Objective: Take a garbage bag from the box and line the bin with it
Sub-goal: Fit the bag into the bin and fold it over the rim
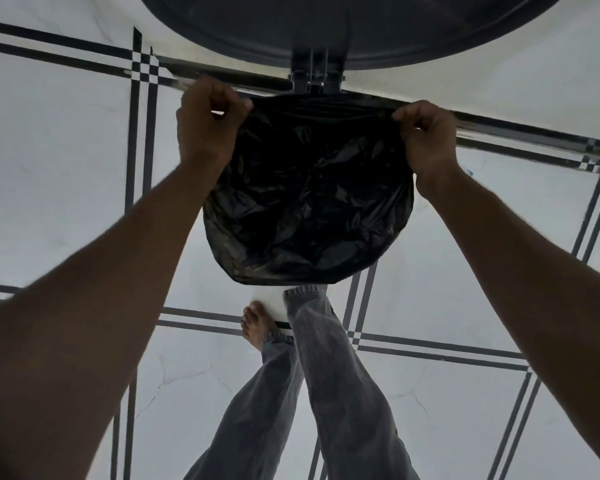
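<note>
Head view, garbage bag (309,202) rim between both grips

No text, label or number can be read anywhere — nothing legible at all.

Head view, steeply down, close.

Below me the floor (56,188) is pale, marble-like tile, crossed by paired dark stripes that meet in small checkered squares (145,65). A dark band (520,131) runs along the far edge where the floor meets the wall. My legs are in faded grey jeans (329,382), with frayed hems. My bare left foot (255,325) stands on the tile, toes pointing forward.
</note>
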The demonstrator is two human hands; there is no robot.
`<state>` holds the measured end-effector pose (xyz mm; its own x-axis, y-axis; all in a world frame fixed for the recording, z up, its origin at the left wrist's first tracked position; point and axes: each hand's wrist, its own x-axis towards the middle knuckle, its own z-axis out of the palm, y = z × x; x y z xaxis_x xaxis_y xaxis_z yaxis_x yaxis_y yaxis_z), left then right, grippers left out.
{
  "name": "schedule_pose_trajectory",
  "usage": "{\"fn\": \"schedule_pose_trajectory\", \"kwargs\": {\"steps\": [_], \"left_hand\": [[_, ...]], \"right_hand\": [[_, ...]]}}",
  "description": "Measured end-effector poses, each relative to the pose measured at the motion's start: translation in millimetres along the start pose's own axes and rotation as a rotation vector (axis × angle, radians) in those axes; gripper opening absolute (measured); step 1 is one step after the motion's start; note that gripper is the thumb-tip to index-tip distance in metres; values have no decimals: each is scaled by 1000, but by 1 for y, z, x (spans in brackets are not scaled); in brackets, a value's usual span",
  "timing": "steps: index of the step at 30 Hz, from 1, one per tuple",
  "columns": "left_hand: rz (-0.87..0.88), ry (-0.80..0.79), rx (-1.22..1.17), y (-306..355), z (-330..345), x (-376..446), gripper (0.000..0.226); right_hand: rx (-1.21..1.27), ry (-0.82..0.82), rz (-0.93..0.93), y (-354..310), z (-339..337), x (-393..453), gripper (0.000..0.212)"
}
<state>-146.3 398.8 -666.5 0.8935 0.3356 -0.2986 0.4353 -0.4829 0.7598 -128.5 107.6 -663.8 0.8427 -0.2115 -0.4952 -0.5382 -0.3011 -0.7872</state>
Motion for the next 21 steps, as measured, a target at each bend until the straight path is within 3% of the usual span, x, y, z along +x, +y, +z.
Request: {"fn": "schedule_pose_trajectory", "kwargs": {"steps": [4, 8, 10, 14, 18, 20, 21], "left_hand": [[-16, -31, 6, 2, 10, 21, 18], [-153, -178, 100, -2, 15, 30, 23], [-255, -242, -14, -1, 12, 24, 29], [-435, -323, -145, 3, -15, -1, 45], [-306, -413, -267, -6, -35, -37, 23], [-210, -427, -306, -14, -43, -61, 60], [-186, -429, -297, -21, -45, -71, 66]], "right_hand": [[10, 8, 50, -5, 0, 2, 34], [8, -51, 122, -4, 0, 3, 31], [-26, -114, 141, -4, -3, -1, 22], [-9, -179, 177, 0, -17, -20, 32], [-122, -237, -19, 10, -30, -39, 14], [-259, -256, -103, 19, -33, -48, 21], [-313, -257, -100, 24, -35, -53, 27]]}}
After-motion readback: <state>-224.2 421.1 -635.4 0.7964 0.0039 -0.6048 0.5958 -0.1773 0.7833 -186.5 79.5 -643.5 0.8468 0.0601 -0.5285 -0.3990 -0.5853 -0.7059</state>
